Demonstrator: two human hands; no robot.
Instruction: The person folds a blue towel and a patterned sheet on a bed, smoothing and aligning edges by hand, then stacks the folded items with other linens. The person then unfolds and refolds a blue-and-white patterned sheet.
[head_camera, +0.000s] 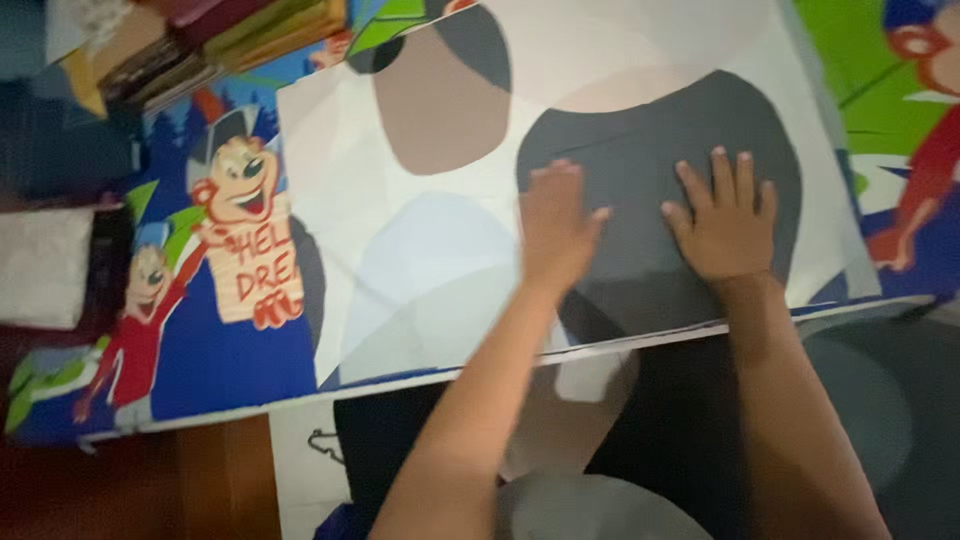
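While both palms press flat, here's the rundown from where I'm standing:

Hands: two, left hand and right hand, both lying open with fingers spread, gripping nothing, just resting on the cloth.

Cloth: one folded sheet, white with big grey, dark grey and tan blobs (kind of an abstract pattern). Both hands sit on its dark grey patch, side by side but apart.

Cloth position: spread on top of the bed, covering most of the middle and right of it.

Long axis: runs left to right across the view, tilted a bit, right end higher. Near edge lines up roughly with the bed edge.

Surface: a bedsheet, blue with cartoon animal figures; I count two at left and part of one at far right.

Room: dark reddish floor at lower left, one stack of books at upper left, a pale folded towel-like thing at the left edge (blurry, hard to tell).
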